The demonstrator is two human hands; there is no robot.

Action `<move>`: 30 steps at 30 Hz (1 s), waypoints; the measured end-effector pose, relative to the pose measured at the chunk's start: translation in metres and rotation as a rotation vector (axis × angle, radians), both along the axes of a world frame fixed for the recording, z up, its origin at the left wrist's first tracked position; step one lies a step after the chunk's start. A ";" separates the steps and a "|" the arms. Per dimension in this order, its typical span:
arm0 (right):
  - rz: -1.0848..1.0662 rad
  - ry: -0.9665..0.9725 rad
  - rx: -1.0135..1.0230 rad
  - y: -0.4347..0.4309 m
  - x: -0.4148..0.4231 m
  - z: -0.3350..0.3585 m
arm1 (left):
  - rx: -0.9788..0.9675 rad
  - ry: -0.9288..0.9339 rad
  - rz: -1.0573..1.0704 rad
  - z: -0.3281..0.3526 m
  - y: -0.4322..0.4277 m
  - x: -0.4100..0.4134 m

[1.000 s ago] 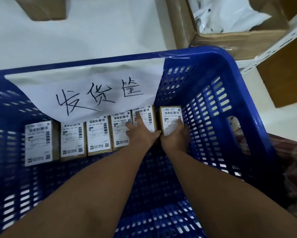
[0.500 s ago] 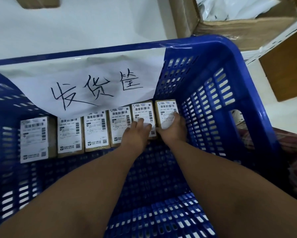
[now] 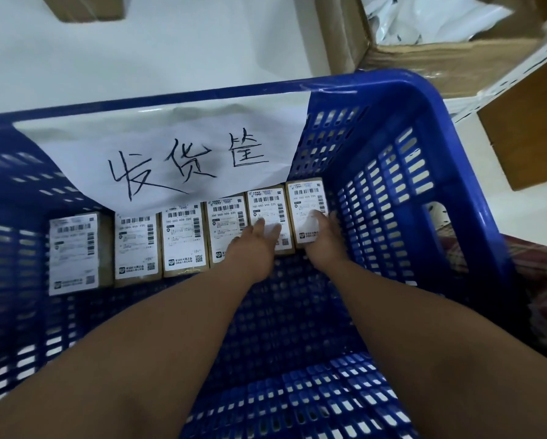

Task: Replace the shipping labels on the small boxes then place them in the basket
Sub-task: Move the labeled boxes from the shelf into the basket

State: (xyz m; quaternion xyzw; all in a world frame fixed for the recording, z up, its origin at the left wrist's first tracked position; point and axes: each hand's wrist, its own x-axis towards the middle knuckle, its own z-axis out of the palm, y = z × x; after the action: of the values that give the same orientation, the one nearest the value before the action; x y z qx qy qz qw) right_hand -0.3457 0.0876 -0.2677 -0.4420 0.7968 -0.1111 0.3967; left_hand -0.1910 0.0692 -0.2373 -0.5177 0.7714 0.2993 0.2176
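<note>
While both arms reach down into the blue basket (image 3: 440,99), the left hand (image 3: 253,248) lies with straight fingers flat on the label of the fifth box (image 3: 267,204). The right hand (image 3: 323,240) rests on the sixth box (image 3: 305,198), the one nearest the basket's right wall. The right fingers bend a little over the label; I cannot tell whether they grip the box's edge or only press on it.

These two boxes touch each other and close a row of six small boxes (image 3: 183,242) on the basket floor, along its far wall. Each box is brown cardboard and lies flat. On top it has a white shipping label with barcodes, a line of numbers and a small code square in the lower corner. On the first box (image 3: 75,248), at the left end, the label leaves a brown strip bare on its right side.

A white paper sign (image 3: 171,147) with three handwritten black characters hangs on the far wall, and its lower edge reaches down to the far ends of the middle boxes. The hands hide the lower parts of the fifth and sixth labels. The small print is too blurred to read. Beyond the basket's far right corner, a big carton (image 3: 440,58) with white bags (image 3: 424,17) is cut off by the picture's edge.
</note>
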 end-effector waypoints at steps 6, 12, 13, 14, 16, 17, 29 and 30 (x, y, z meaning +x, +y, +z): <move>-0.127 0.151 -0.059 0.005 0.012 0.025 | -0.043 0.117 0.177 0.023 -0.002 0.014; 0.046 0.156 -0.179 -0.010 0.050 0.084 | -0.199 0.190 0.282 0.071 -0.008 0.021; 0.077 0.155 -0.235 -0.013 0.056 0.097 | -0.264 0.201 0.297 0.083 -0.010 0.023; 0.110 0.157 -0.291 -0.016 0.062 0.108 | -0.328 0.213 0.311 0.093 -0.012 0.026; 0.184 0.182 -0.409 -0.021 0.075 0.131 | -0.443 0.260 0.350 0.115 -0.017 0.032; 0.216 0.197 -0.472 -0.024 0.081 0.141 | -0.496 0.283 0.363 0.125 -0.020 0.036; 0.526 0.340 -0.543 -0.101 0.133 0.238 | -0.724 0.073 0.444 0.208 -0.088 0.112; 0.536 0.335 -0.501 -0.109 0.136 0.242 | -0.708 0.047 0.456 0.210 -0.096 0.118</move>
State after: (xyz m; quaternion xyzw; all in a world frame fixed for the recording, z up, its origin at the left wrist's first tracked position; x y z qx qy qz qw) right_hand -0.2099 -0.0216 -0.0255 -0.7291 0.6554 -0.1208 0.1561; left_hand -0.0732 -0.0263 -0.0276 -0.7109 0.6971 0.0680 -0.0634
